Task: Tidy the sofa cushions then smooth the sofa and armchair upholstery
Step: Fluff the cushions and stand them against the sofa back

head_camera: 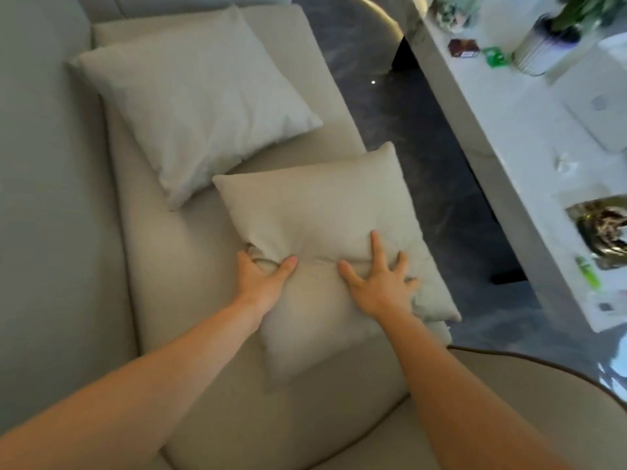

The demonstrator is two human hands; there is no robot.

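Observation:
A beige cushion [315, 212] lies flat on the sofa seat [176, 266], near its front edge. My left hand [261, 276] pinches a fold of fabric at the cushion's left side. My right hand [380, 276] lies spread on top of the same cushion, fingers apart and pressing into it. A paler, larger cushion [196, 100] rests further back on the seat, tilted, one corner close to the beige one. The sofa backrest [51, 198] runs along the left.
A white marble-look table [509, 137] stands to the right across a strip of dark floor [407, 130], carrying a potted plant [549, 39], small packets and a shiny bag [600, 228]. A rounded upholstered seat edge [509, 368] curves at the lower right.

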